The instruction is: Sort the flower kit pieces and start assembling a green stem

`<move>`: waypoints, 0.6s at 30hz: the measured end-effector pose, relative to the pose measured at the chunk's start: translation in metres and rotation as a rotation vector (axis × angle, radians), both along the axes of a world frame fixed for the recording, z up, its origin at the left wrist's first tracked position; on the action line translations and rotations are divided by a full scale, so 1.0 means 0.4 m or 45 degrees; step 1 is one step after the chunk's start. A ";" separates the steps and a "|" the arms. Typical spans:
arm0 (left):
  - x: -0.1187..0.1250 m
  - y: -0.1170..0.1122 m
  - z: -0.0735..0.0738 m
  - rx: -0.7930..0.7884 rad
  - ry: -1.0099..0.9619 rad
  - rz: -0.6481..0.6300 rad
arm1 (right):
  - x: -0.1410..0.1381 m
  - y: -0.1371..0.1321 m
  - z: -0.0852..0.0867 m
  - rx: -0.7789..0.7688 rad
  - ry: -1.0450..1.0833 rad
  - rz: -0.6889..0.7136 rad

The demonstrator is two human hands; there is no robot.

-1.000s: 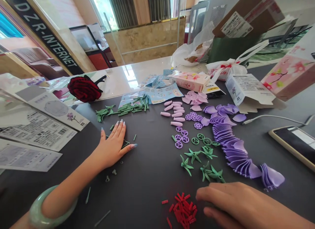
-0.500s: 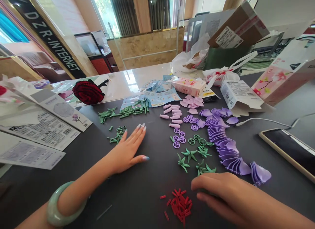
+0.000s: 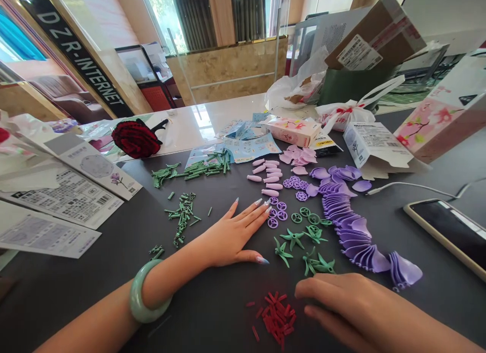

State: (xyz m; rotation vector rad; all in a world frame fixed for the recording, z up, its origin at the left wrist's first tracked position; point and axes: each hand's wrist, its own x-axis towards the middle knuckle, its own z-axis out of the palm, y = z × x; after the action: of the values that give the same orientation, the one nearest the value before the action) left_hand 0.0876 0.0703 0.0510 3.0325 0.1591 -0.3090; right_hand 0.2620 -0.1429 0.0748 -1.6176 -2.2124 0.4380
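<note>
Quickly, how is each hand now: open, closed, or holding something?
Left hand: open, lying flat, holding nothing.
Right hand: curled; cannot tell whether it holds anything.

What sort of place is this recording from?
Probably a shop or internet-service counter: a dark worktop, a polished white stone ledge and a black "DZR-INTERNET" sign.
</note>
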 end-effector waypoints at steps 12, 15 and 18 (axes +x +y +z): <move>-0.075 -0.022 0.012 0.060 0.023 0.085 | 0.007 -0.010 -0.012 0.073 -0.016 0.030; -0.048 -0.027 0.006 0.048 0.010 0.040 | 0.005 -0.009 -0.013 0.073 -0.010 0.032; -0.027 -0.028 0.005 0.052 -0.006 0.043 | 0.004 -0.009 -0.013 0.088 -0.025 0.046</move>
State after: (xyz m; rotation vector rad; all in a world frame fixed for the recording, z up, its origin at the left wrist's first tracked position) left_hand 0.0769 0.0589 0.0528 3.0667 0.2186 -0.2996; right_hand 0.2636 -0.1465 0.0697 -1.5552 -2.2482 0.3529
